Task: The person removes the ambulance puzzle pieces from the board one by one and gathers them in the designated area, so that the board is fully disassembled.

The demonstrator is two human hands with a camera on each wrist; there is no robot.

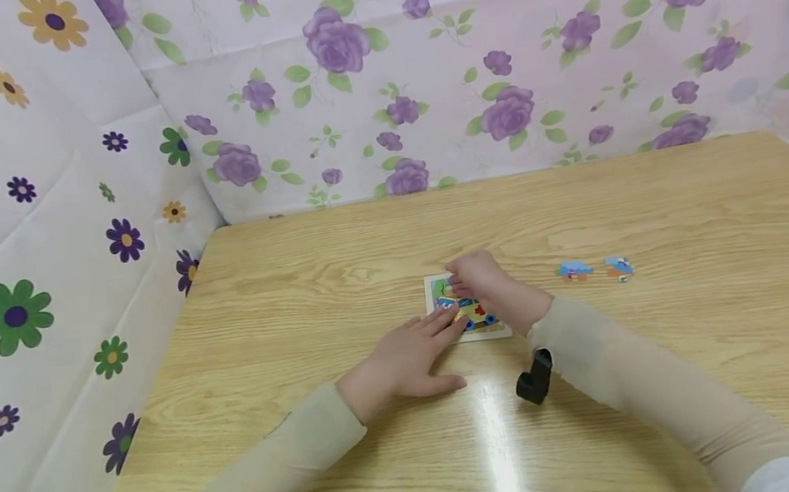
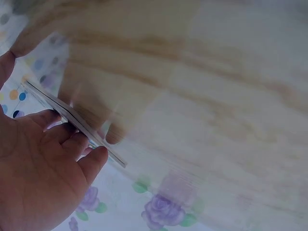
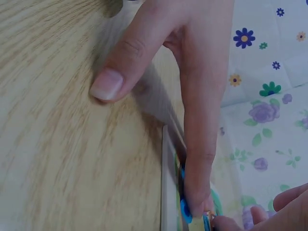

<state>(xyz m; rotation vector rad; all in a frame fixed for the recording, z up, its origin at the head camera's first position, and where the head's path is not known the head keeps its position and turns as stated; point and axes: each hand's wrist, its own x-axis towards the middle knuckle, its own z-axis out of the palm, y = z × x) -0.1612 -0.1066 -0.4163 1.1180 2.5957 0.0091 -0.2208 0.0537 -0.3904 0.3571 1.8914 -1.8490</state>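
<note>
On the table lies a small jigsaw puzzle [image 1: 481,321] in a pale frame, with a yellow vehicle bearing a red cross in its picture. My left hand [image 1: 413,357] is spread at the puzzle's left side, fingertips over its lower left part and thumb out on the wood. From above right, my right hand [image 1: 485,282] reaches over the upper part of the picture. In the right wrist view its straight index finger [image 3: 198,144] presses on the puzzle, while the thumb stands well apart. The left wrist view shows the board [image 2: 72,115] edge-on along the left fingers.
Two loose jigsaw pieces, one [image 1: 575,270] nearer the puzzle and another [image 1: 619,266] farther right, lie on the wooden table [image 1: 307,267]. A black device [image 1: 536,379] is strapped at the right wrist. Flowered cloth [image 1: 346,118] hangs behind and to the left.
</note>
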